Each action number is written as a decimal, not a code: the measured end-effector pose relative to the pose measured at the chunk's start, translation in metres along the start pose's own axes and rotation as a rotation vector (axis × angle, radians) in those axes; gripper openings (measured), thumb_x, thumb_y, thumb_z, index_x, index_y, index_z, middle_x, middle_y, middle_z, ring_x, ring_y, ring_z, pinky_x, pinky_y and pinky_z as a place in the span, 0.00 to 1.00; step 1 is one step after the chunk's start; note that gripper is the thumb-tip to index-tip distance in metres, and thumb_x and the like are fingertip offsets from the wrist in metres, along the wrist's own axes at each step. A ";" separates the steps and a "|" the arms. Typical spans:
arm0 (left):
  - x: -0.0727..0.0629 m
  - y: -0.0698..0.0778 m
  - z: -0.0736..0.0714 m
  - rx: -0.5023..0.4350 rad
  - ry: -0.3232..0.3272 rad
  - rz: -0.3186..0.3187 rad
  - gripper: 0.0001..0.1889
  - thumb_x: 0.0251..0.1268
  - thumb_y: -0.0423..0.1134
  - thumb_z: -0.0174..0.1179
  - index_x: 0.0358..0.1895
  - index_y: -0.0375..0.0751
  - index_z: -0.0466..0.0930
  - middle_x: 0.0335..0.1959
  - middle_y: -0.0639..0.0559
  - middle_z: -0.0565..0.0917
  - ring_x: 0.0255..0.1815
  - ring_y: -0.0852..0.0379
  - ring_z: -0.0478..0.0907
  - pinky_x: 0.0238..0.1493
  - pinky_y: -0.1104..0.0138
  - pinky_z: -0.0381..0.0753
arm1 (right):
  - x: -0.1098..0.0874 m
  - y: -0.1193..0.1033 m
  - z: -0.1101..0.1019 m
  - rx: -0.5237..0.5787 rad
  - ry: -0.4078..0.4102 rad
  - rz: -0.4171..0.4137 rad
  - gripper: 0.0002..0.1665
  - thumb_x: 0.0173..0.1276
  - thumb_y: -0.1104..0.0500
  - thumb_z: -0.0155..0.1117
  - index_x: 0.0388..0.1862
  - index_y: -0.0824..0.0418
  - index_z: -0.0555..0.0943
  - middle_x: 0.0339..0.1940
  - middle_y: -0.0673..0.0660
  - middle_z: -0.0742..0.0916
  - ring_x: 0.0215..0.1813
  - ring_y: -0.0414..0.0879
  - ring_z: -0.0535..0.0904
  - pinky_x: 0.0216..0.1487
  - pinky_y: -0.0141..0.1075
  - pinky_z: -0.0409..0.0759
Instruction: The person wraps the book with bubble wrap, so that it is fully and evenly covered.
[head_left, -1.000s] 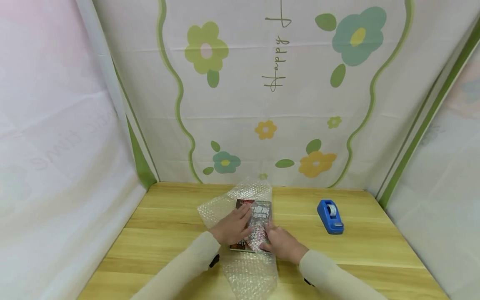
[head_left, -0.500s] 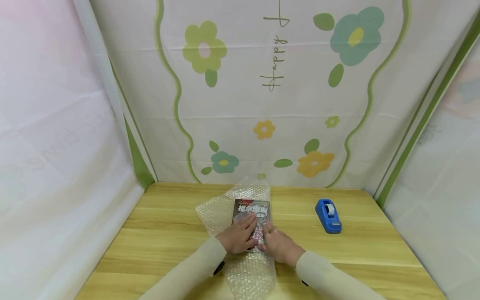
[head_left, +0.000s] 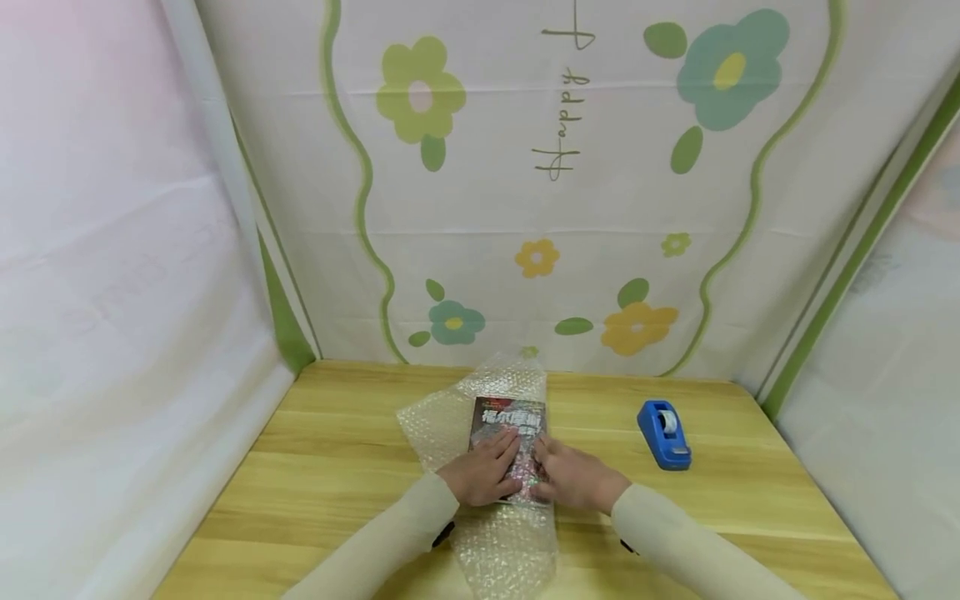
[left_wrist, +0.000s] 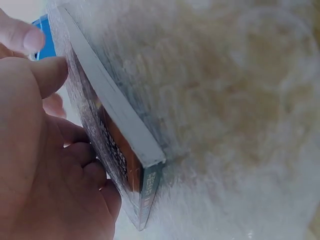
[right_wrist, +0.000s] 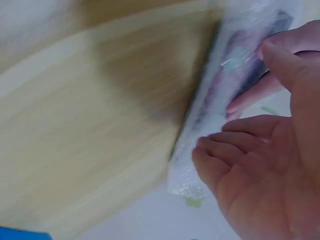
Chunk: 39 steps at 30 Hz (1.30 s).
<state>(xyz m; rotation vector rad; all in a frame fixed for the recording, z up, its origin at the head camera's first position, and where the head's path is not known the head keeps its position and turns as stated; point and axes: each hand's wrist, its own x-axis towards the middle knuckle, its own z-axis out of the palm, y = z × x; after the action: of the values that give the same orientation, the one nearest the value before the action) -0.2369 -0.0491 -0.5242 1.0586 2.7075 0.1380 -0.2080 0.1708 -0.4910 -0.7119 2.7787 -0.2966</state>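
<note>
A book point(head_left: 489, 412) with a dark printed cover and white characters lies on a sheet of bubble wrap point(head_left: 504, 554). Part of the wrap is folded over its right side, and the book shows through. My left hand point(head_left: 482, 475) rests flat on the cover, fingers extended toward the far right. At the right edge, my right hand point(head_left: 579, 478) touches the folded wrap with relaxed, slightly bent fingers. The left wrist view shows the page edges of the book point(left_wrist: 111, 95) and its spine corner beside the left palm.
A blue tape dispenser point(head_left: 664, 442) with a roll in it stands to the right on the wooden table point(head_left: 337, 450). Behind the table hangs a flower-printed cloth point(head_left: 465, 200), with more cloth at both sides. Loose wrap spreads left, behind and in front of the book.
My left hand has slid nearer and slightly right across the cover, uncovering the title. My right hand stays by the right edge, its fingers shifted slightly. The view has swayed a little.
</note>
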 end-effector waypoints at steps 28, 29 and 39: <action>-0.002 -0.002 -0.001 -0.013 0.018 0.033 0.39 0.86 0.57 0.45 0.86 0.36 0.48 0.89 0.42 0.47 0.90 0.45 0.45 0.87 0.53 0.57 | 0.027 0.027 0.022 -0.141 0.003 -0.105 0.62 0.76 0.25 0.53 0.86 0.70 0.52 0.88 0.69 0.56 0.89 0.63 0.52 0.85 0.55 0.61; -0.002 -0.003 -0.001 -0.015 0.015 0.035 0.39 0.86 0.57 0.45 0.86 0.36 0.48 0.89 0.43 0.48 0.90 0.46 0.45 0.87 0.54 0.57 | 0.027 0.026 0.022 -0.146 0.000 -0.102 0.62 0.76 0.24 0.52 0.86 0.69 0.52 0.88 0.68 0.56 0.89 0.62 0.52 0.85 0.55 0.60; -0.015 -0.022 -0.017 -0.050 0.054 0.037 0.39 0.86 0.56 0.48 0.85 0.33 0.51 0.88 0.40 0.53 0.89 0.44 0.52 0.86 0.53 0.58 | 0.026 0.024 0.022 -0.189 -0.013 -0.075 0.63 0.75 0.22 0.50 0.87 0.68 0.51 0.89 0.67 0.56 0.89 0.61 0.52 0.86 0.53 0.60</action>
<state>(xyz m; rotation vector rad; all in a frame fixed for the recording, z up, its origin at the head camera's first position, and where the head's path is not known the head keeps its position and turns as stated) -0.2448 -0.0751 -0.5089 1.1063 2.7177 0.2425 -0.2344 0.1753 -0.5231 -0.8596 2.7973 -0.0428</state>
